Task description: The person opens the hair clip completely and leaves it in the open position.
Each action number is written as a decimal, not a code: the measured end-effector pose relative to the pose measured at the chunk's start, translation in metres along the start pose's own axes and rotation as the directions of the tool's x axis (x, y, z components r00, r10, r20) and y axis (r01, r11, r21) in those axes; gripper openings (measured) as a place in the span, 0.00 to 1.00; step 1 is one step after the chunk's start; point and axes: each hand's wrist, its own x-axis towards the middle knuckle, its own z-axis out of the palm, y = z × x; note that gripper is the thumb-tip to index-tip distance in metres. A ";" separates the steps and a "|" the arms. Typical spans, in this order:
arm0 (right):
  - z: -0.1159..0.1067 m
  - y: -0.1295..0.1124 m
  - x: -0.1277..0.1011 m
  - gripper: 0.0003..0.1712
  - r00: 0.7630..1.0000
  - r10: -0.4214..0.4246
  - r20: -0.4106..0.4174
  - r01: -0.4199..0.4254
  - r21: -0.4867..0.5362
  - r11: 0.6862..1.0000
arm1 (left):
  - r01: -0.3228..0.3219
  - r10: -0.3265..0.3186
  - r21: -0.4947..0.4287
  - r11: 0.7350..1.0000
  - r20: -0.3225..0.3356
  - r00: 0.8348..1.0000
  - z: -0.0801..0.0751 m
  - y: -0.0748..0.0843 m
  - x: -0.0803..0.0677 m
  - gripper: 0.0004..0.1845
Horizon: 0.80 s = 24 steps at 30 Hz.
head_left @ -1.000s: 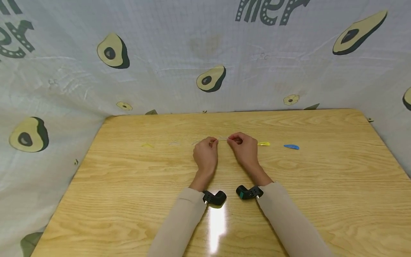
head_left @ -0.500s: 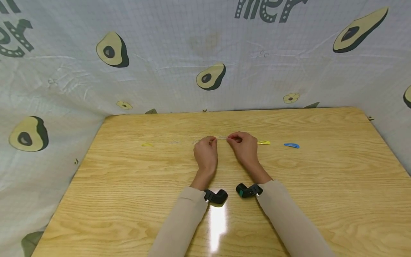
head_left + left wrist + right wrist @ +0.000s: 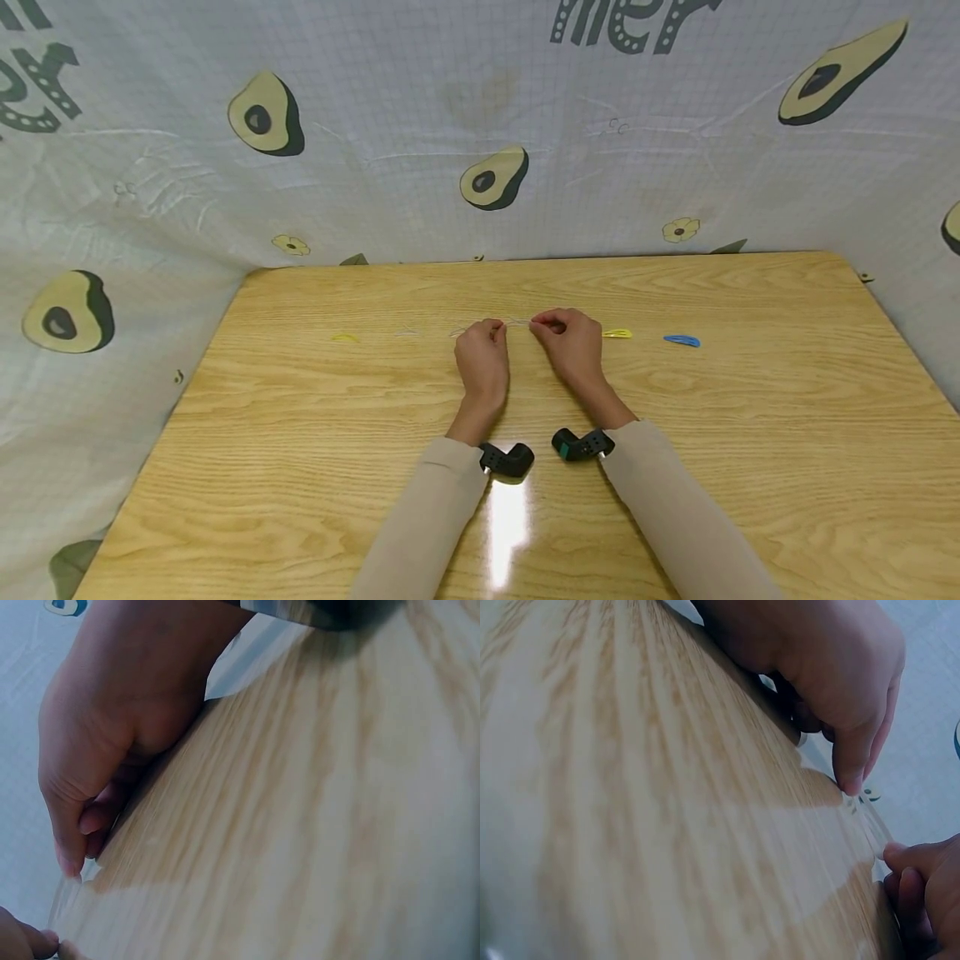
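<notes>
A thin, see-through band (image 3: 518, 322) spans the short gap between my two hands near the middle of the table. My left hand (image 3: 482, 362) pinches its left end between thumb and fingertips, and my right hand (image 3: 573, 354) pinches the other end. In the right wrist view, the clear band (image 3: 876, 825) runs between the fingertips of both hands, low over the wood. Just right of my right hand lies a yellow snap hair clip (image 3: 617, 333), with a blue snap hair clip (image 3: 682, 341) farther right. Thin pale strands (image 3: 457, 331) show beside my left hand.
Left along the same row lie another pale strand (image 3: 408, 332) and a thin yellow curved piece (image 3: 345, 337). The wooden table (image 3: 262, 450) ends at a hanging avocado-print cloth (image 3: 390, 192) at the back and sides. Each wrist wears a black camera.
Both hands hold nearly still with the band between them. My left hand has shifted very slightly to the right.
</notes>
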 end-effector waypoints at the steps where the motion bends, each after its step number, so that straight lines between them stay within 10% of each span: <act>1: 0.000 0.000 0.000 0.07 1.000 -0.001 -0.001 0.001 0.001 1.000 | -0.001 0.001 0.000 1.000 0.000 1.000 0.000 0.000 0.000 0.03; 16: -0.005 -0.001 -0.001 0.07 1.000 0.024 -0.006 -0.024 0.018 1.000 | -0.007 0.005 -0.057 0.998 -0.031 1.000 0.000 0.003 -0.003 0.03; 24: -0.005 0.000 -0.006 0.08 0.999 0.042 0.009 -0.043 0.102 0.994 | 0.011 -0.044 -0.245 0.970 -0.130 0.991 0.001 -0.004 -0.005 0.03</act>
